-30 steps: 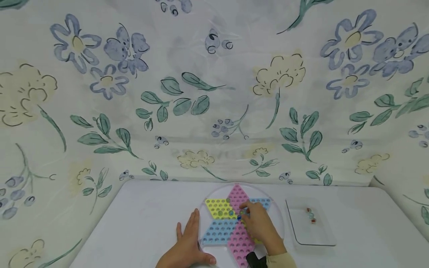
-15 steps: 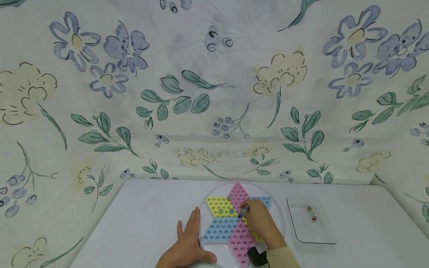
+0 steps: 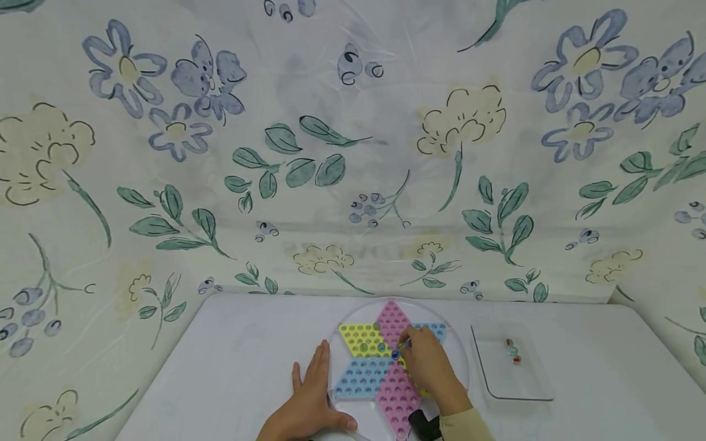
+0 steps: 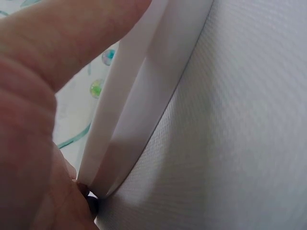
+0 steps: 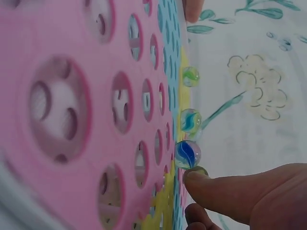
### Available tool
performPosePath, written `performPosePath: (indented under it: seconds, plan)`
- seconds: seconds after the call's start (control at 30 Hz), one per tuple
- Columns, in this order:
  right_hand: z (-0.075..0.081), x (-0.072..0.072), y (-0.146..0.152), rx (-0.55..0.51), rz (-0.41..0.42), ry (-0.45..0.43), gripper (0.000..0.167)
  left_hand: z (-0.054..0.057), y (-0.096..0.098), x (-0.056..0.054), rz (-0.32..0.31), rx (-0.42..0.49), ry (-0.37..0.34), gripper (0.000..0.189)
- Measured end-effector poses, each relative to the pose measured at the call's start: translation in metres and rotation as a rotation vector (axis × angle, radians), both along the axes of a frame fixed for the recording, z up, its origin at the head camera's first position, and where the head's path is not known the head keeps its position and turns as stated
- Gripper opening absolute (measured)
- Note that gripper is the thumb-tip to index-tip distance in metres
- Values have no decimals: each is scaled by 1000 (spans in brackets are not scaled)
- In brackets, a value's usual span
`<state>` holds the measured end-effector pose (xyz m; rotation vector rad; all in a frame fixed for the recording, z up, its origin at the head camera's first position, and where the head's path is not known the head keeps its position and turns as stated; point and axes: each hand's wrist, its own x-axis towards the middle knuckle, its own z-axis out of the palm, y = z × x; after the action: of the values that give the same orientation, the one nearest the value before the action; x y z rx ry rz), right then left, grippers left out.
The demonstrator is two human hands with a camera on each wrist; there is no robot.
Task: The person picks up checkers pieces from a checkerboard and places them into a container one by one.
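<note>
A round Chinese checkers board (image 3: 361, 380) carries a star in pink, yellow and blue, dotted with holes. At its centre sits a blue-swirled marble (image 3: 395, 354); a row of paler marbles (image 5: 190, 122) extends behind it. My right hand (image 3: 430, 367) pinches a greenish marble (image 5: 197, 170) right beside the blue one, the thumb on it and the fingers mostly hidden in the right wrist view. My left hand (image 3: 311, 398) lies along the board's left side, fingers straight, thumb reaching over the near edge. The left wrist view shows it against the white rim (image 4: 110, 105).
To the right of the board stands a clear shallow tray (image 3: 518, 400) with a short line of marbles (image 3: 512, 351) in it. A black device (image 3: 423, 425) sits at the right wrist. Flower-patterned cloth (image 3: 353, 184) rises behind the white table (image 3: 237, 343).
The head view has shifted slightly. My right hand stays near the board's centre with its fingertips barely moved beside the blue marble; my left hand keeps its place.
</note>
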<state>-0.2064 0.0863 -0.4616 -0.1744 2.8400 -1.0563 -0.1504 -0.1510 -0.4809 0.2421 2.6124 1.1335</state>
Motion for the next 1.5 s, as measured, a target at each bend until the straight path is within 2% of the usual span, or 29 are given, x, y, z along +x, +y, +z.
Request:
performPosePath:
  seconds: [0.4, 1.03, 1.33, 1.5]
  plan:
    - [0, 7, -1, -2, -48, -32, 17, -2, 0, -1, 7, -10, -6, 153]
    - [8, 28, 9, -26, -49, 153, 17, -4, 0, -2, 9, -8, -4, 154]
    - [13, 35, 22, -50, -44, 150, 20, -5, -1, -2, -7, 2, 10, 154]
    - [16, 40, 29, -18, -57, 175, 20, -5, -1, -3, -6, -3, 7, 154]
